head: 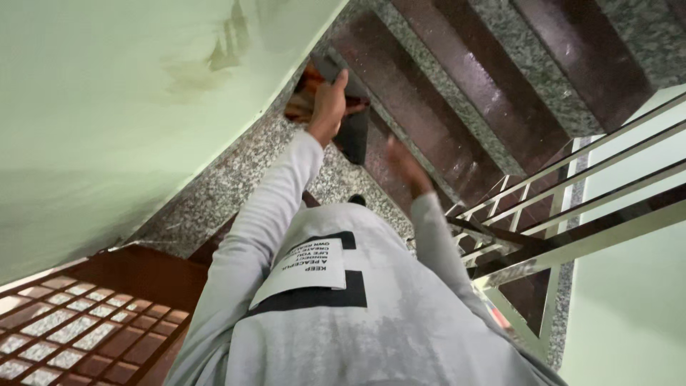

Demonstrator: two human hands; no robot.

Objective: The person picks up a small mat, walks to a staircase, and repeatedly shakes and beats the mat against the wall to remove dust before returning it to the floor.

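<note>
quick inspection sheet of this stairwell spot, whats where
surface: speckled granite landing below dark brown steps
job's things: dark flat object and reddish-brown item, kind unclear
clutter: nothing seen
hands: left hand on the dark object; right hand blurred, holding nothing
cables: nothing seen
surroundings: pale green wall, metal railing, brown grille, grey sweatshirt

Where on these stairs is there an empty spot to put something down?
The dark stair treads between the green wall and the metal railing lie bare, mostly right of the right hand. It is crowded by the wall, where the left hand grips a dark dustpan and a brown thing.
</note>
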